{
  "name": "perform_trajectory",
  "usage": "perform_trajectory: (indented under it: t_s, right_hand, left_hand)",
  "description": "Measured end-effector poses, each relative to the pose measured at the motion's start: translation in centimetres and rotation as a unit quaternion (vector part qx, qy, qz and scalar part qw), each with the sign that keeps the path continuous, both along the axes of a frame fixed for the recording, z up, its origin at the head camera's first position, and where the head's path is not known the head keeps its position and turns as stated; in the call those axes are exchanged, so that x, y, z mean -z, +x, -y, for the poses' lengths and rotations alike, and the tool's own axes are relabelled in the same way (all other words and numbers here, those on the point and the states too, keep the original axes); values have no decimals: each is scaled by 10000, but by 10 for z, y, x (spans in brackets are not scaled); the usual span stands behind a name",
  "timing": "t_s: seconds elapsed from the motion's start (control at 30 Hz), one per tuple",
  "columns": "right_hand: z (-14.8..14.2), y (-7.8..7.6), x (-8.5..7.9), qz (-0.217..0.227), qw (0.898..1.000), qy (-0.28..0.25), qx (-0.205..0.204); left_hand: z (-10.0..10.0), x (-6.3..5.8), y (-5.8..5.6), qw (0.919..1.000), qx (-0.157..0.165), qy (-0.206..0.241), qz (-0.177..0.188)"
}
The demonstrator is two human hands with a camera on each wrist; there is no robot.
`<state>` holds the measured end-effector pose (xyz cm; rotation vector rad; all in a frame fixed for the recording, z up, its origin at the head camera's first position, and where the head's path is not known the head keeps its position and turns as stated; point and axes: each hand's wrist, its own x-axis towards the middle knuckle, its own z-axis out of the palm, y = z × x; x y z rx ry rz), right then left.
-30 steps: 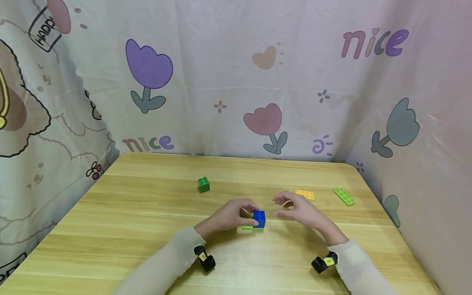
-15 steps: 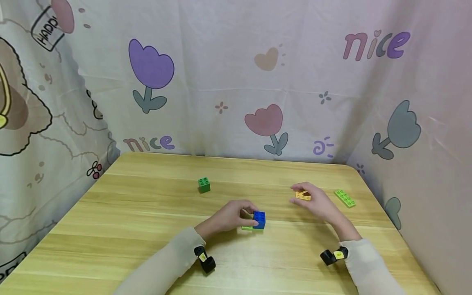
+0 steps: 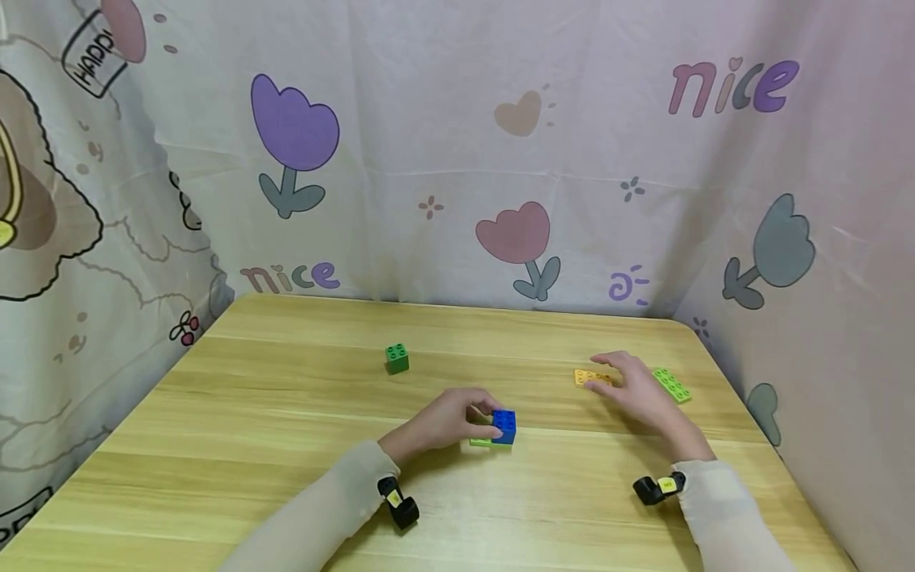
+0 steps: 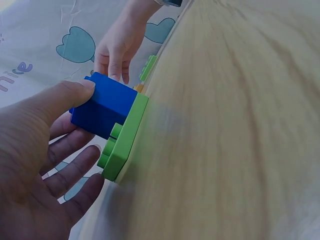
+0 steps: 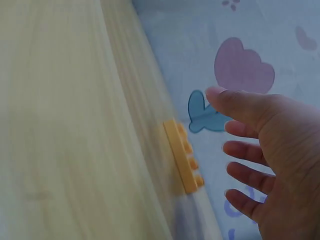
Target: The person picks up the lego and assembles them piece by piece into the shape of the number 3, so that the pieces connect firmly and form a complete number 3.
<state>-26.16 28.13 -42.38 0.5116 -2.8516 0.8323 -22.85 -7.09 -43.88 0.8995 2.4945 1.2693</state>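
Near the middle of the table, my left hand (image 3: 453, 419) pinches a blue toy building brick (image 3: 503, 427) between thumb and fingers. That brick sits on one end of a flat lime-green brick (image 4: 125, 140), whose bare studs show beside it in the left wrist view. My right hand (image 3: 639, 389) is spread above a flat yellow-orange brick (image 3: 583, 377), its thumb and fingers apart. In the right wrist view the yellow-orange brick (image 5: 181, 157) lies on the table, apart from the fingertips, with its row of studs facing the palm.
A dark green brick (image 3: 396, 358) stands toward the back, left of centre. Another flat lime-green brick (image 3: 672, 385) lies just beyond my right hand. Printed cloth (image 3: 400, 159) hangs behind the wooden table (image 3: 286, 445) and along its sides.
My right hand has moved to the right, from beside the blue brick to over the yellow-orange brick and then further right. My left hand keeps its pinch on the blue brick.
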Motion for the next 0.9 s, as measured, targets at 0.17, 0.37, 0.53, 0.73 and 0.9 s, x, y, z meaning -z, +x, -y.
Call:
perform_trajectory:
  t_s: [0.17, 0.37, 0.53, 0.73, 0.9]
  right_hand:
    - [-9, -4, 5, -81, 9993, 374, 24]
    - [-13, -5, 12, -222, 9968, 766, 4]
    - [-14, -7, 15, -255, 9953, 936, 68]
    - [-14, -8, 17, -208, 9944, 1030, 118]
    - [-13, -9, 18, -318, 9932, 1119, 77]
  left_hand:
    - [0, -1, 0, 10000, -8, -7, -22]
    - [0, 0, 1, 10000, -18, 43, 30]
    - [-1, -1, 2, 10000, -27, 52, 65]
    - [-1, -1, 1, 10000, -22, 42, 43]
    - [0, 2, -1, 10000, 0, 37, 9]
